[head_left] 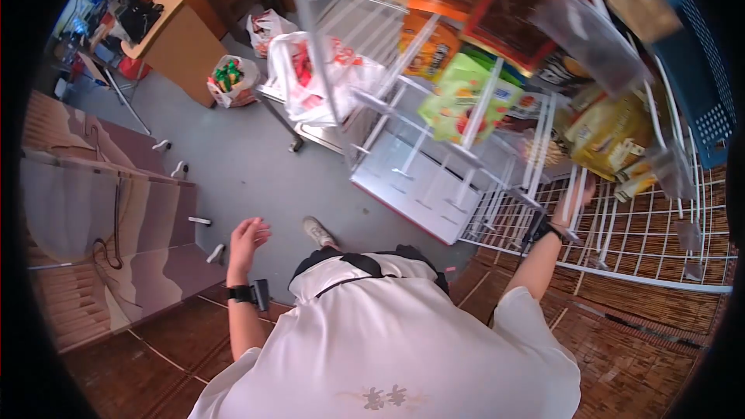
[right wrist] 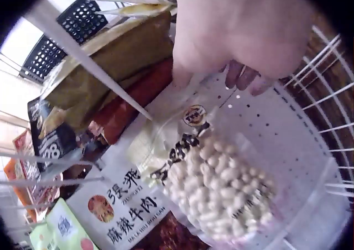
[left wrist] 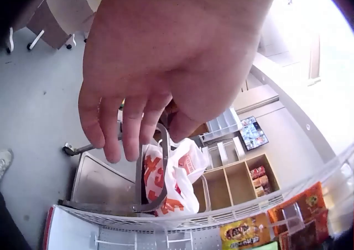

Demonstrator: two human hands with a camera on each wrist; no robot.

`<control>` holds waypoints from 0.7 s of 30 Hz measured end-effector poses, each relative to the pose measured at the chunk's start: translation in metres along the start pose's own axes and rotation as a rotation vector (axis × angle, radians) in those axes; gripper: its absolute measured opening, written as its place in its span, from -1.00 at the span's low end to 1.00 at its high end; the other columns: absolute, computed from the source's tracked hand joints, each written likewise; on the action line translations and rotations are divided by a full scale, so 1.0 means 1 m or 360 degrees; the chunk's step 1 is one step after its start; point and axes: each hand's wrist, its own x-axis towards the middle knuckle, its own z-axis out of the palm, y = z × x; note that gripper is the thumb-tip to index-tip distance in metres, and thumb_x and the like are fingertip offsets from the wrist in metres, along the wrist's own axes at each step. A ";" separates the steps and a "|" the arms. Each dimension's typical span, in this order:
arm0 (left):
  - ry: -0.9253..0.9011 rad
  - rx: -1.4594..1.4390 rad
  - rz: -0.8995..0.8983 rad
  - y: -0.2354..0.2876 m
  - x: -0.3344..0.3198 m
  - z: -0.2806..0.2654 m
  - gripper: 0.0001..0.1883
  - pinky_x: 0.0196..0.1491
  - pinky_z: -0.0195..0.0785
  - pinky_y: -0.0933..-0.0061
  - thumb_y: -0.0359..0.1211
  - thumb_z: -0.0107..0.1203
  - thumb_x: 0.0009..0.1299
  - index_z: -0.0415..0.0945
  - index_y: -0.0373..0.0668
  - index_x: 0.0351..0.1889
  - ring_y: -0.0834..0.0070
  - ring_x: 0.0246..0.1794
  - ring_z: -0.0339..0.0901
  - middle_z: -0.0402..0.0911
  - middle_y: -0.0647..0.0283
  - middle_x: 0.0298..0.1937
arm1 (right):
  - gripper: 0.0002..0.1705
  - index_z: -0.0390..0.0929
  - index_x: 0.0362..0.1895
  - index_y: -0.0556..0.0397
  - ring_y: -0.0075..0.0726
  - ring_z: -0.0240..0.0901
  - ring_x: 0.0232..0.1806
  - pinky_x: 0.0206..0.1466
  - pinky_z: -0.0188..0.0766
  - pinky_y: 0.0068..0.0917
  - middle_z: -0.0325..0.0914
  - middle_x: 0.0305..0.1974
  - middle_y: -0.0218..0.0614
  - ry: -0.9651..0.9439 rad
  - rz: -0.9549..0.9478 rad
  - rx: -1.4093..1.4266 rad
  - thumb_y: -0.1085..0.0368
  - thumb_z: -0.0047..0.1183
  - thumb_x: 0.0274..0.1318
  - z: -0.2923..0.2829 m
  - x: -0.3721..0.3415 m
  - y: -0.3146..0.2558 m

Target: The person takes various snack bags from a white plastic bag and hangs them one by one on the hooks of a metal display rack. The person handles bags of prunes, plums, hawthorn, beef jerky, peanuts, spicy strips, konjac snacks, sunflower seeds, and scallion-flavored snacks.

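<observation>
My right hand point(right wrist: 243, 34) pinches the top of a clear packet of pale nuts point(right wrist: 215, 183) over the wire rack. Behind that packet is a white beef snack packet point(right wrist: 121, 200) with black lettering. In the head view, a yellow-green snack bag point(head_left: 613, 136) stands just beyond the right hand, and a light green packet point(head_left: 469, 97) hangs farther left. My left hand point(head_left: 248, 244) hangs at my left side with its fingers loosely bent, holding nothing. The left wrist view has the same hand in front of a white and red plastic bag point(left wrist: 180, 175) on a trolley.
White wire bars point(head_left: 621, 248) of the rack rise on my right, with a blue perforated basket point(head_left: 702, 70) at its far end. A white panel point(head_left: 419, 194) lies low in front. Another filled plastic bag point(head_left: 233, 81) sits on the floor. Folded patterned panels point(head_left: 116, 209) stand at left.
</observation>
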 end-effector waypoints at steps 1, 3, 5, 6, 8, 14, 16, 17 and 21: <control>-0.0094 -0.0018 -0.0004 0.007 0.011 -0.010 -0.67 -0.18 0.37 0.55 -0.17 0.01 0.39 0.46 -0.21 -0.06 0.53 -0.29 0.55 0.61 0.26 -0.22 | -0.65 0.40 -0.02 0.33 -0.31 0.46 -0.21 -0.08 0.41 -0.43 0.53 -0.19 -0.11 0.0274 -0.0104 -0.0939 0.40 0.05 0.11 0.031 -0.060 -0.070; -0.0128 -0.0014 -0.0001 0.018 0.031 -0.038 -0.67 -0.17 0.37 0.56 -0.17 0.00 0.39 0.46 -0.22 -0.05 0.52 -0.28 0.55 0.61 0.25 -0.22 | -0.71 0.47 -0.28 0.29 -0.24 0.41 -0.34 -0.21 0.35 -0.34 0.53 -0.35 -0.11 0.0508 0.0073 -0.0876 0.25 0.08 0.11 0.008 -0.128 -0.054; -0.0124 -0.0011 0.0018 0.022 0.055 -0.069 -0.67 -0.17 0.36 0.57 -0.18 -0.01 0.40 0.46 -0.22 -0.05 0.54 -0.29 0.54 0.61 0.24 -0.23 | -0.74 0.47 -0.36 0.31 -0.15 0.40 -0.36 -0.22 0.33 -0.25 0.55 -0.38 -0.07 0.0592 0.0055 -0.1180 0.29 -0.05 0.08 -0.010 -0.208 -0.024; -0.0116 -0.0048 0.0006 0.022 0.062 -0.084 -0.67 -0.17 0.36 0.57 -0.18 -0.01 0.40 0.46 -0.22 -0.05 0.54 -0.29 0.54 0.61 0.24 -0.23 | -0.78 0.50 -0.39 0.29 -0.14 0.42 -0.39 -0.24 0.37 -0.27 0.55 -0.42 -0.07 0.0533 0.0330 -0.1430 0.35 -0.12 0.05 0.015 -0.260 -0.042; -0.0024 -0.0088 0.0077 0.033 0.073 -0.118 -0.69 -0.18 0.36 0.58 -0.18 -0.01 0.40 0.47 -0.22 -0.06 0.57 -0.29 0.54 0.61 0.26 -0.25 | -0.83 0.55 -0.39 0.23 -0.27 0.47 -0.44 -0.28 0.44 -0.32 0.55 -0.44 -0.19 0.0158 0.0594 -0.1008 0.46 -0.12 0.00 0.027 -0.359 0.004; 0.0052 -0.0156 -0.0004 0.054 0.105 -0.185 -0.73 -0.22 0.36 0.61 -0.21 0.02 0.39 0.49 -0.21 -0.10 0.61 -0.32 0.53 0.60 0.28 -0.28 | -0.71 0.51 -0.12 0.13 -0.49 0.50 -0.29 -0.25 0.40 -0.59 0.59 -0.27 -0.31 -0.2272 0.1907 -0.0397 0.20 0.04 0.15 0.310 -0.427 -0.110; 0.0132 -0.0091 0.0027 0.057 0.127 -0.196 -0.73 -0.21 0.36 0.61 -0.22 0.02 0.39 0.49 -0.21 -0.10 0.60 -0.32 0.52 0.60 0.28 -0.27 | -0.71 0.51 -0.14 0.16 -0.55 0.45 -0.34 -0.24 0.39 -0.59 0.55 -0.36 -0.41 -0.2423 0.1410 -0.0147 0.22 0.04 0.15 0.399 -0.428 -0.120; 0.0133 -0.0098 0.0017 0.064 0.136 -0.195 -0.73 -0.21 0.36 0.61 -0.22 0.02 0.39 0.49 -0.21 -0.10 0.60 -0.32 0.52 0.60 0.28 -0.27 | -0.72 0.50 -0.13 0.16 -0.54 0.45 -0.34 -0.23 0.40 -0.59 0.54 -0.34 -0.41 -0.2379 0.1328 -0.0104 0.24 0.04 0.13 0.439 -0.430 -0.110; 0.0052 -0.0087 0.0187 0.091 0.161 -0.176 -0.71 -0.18 0.35 0.60 -0.23 -0.01 0.41 0.46 -0.23 -0.05 0.59 -0.29 0.52 0.60 0.26 -0.25 | -0.58 0.37 0.01 0.16 -0.43 0.43 -0.25 -0.17 0.40 -0.51 0.47 -0.23 -0.32 -0.1771 0.1490 0.0065 0.32 0.07 0.04 0.563 -0.448 -0.068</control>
